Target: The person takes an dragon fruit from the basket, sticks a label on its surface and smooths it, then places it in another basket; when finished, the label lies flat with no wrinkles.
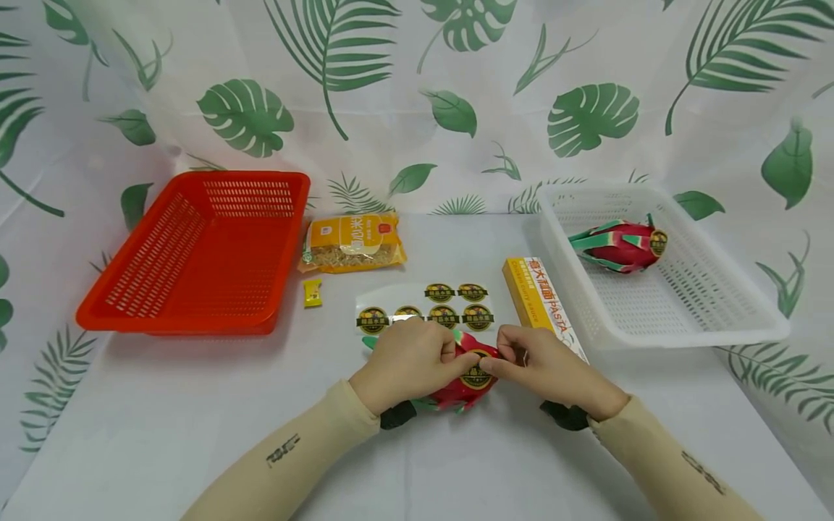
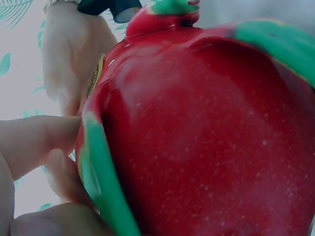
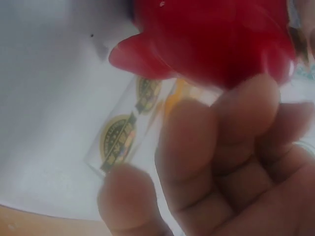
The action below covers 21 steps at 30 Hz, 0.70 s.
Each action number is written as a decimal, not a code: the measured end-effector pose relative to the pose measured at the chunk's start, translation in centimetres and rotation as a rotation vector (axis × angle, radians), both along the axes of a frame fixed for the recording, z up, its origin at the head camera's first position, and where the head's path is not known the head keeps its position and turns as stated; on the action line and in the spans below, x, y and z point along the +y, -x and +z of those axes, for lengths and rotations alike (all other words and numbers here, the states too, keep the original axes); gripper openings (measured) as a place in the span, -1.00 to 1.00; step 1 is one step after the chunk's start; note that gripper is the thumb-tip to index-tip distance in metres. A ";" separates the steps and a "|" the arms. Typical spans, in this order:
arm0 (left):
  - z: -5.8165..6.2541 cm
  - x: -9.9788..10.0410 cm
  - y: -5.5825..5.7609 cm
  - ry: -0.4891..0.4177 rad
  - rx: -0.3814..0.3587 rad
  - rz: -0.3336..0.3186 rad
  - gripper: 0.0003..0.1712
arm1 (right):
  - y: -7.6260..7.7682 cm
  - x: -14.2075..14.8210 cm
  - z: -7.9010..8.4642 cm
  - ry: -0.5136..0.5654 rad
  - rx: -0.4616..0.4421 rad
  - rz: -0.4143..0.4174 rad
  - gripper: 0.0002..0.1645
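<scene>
A red dragon fruit (image 1: 452,396) with green-tipped scales lies on the table between both hands. My left hand (image 1: 407,362) grips it from the left, thumb on a round black-and-gold sticker (image 1: 478,370) on its skin. From the other side, my right hand (image 1: 550,365) presses the sticker's right edge with its thumb, its fingers curled at the fruit's side. In the left wrist view the dragon fruit (image 2: 197,137) fills most of the picture. The right wrist view has fingertips (image 3: 248,101) against the fruit's red skin. Just behind lies a sheet of matching stickers (image 1: 391,295).
On the left stands a red basket (image 1: 228,253). A white basket (image 1: 651,338) at right holds another stickered dragon fruit (image 1: 628,250). A pasta box (image 1: 537,297) lies beside it. At the back are a grain bag (image 1: 355,242) and a small yellow packet (image 1: 313,293).
</scene>
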<state>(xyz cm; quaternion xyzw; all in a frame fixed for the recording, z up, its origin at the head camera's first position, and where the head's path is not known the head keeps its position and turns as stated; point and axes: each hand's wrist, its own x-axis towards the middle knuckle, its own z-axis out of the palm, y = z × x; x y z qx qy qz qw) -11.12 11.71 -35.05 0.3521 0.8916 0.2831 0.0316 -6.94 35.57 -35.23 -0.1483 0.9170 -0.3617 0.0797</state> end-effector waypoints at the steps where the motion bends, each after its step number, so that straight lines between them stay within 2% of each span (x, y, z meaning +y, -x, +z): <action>1: -0.1 0.0 0.0 -0.001 0.003 0.002 -0.29 | 0.0 -0.1 0.0 0.002 -0.002 -0.005 -0.49; 9: 0.0 -0.1 0.1 0.003 0.025 -0.006 -0.35 | 0.2 -0.1 0.1 0.027 -0.012 0.008 -0.57; 21: -0.1 -0.5 0.4 0.008 -0.017 -0.039 -0.41 | 0.2 0.5 -0.4 0.064 -0.068 0.008 -0.52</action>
